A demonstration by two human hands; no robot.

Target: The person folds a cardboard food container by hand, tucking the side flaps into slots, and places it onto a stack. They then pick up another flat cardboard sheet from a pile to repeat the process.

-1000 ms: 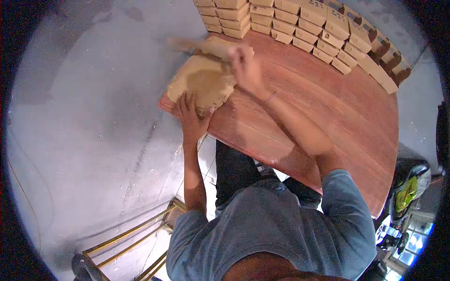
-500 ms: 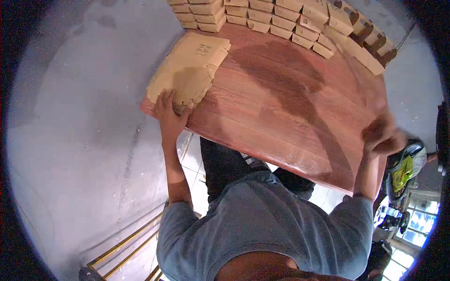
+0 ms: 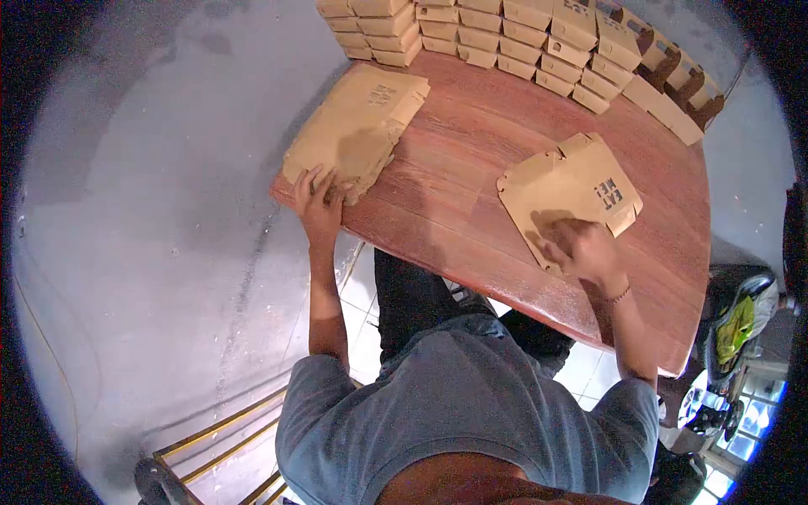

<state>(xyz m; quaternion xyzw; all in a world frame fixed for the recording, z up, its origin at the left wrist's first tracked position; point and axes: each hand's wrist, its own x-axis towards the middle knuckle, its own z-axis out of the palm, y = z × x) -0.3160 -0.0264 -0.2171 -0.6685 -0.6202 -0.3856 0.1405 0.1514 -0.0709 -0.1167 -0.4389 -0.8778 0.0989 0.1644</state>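
Observation:
A stack of flat, unfolded brown cardboard boxes [image 3: 353, 118] lies at the left side of the table, with black print on top. My left hand [image 3: 320, 202] rests on its near edge, fingers spread. Closer to the right side, a single flat cardboard box [image 3: 572, 181] marked "EAT ME!" lies on or just above the tabletop. My right hand [image 3: 593, 252] is closed at its near end, with the fingers curled and the fingertips partly hidden. A thin bracelet circles the right wrist.
Rows of folded cardboard boxes [image 3: 518, 50] stand piled along the far edge of the reddish wooden table [image 3: 454, 185]. Open-sided boxes [image 3: 673, 67] stand at the far right. A grey wall [image 3: 168, 210] borders the left, and a motorcycle-like vehicle [image 3: 736, 311] is beyond the right edge.
My right hand has moved left from the table's right edge, and a flat cardboard box now shows under it. My left hand stays at the stack; the whole view has shifted slightly.

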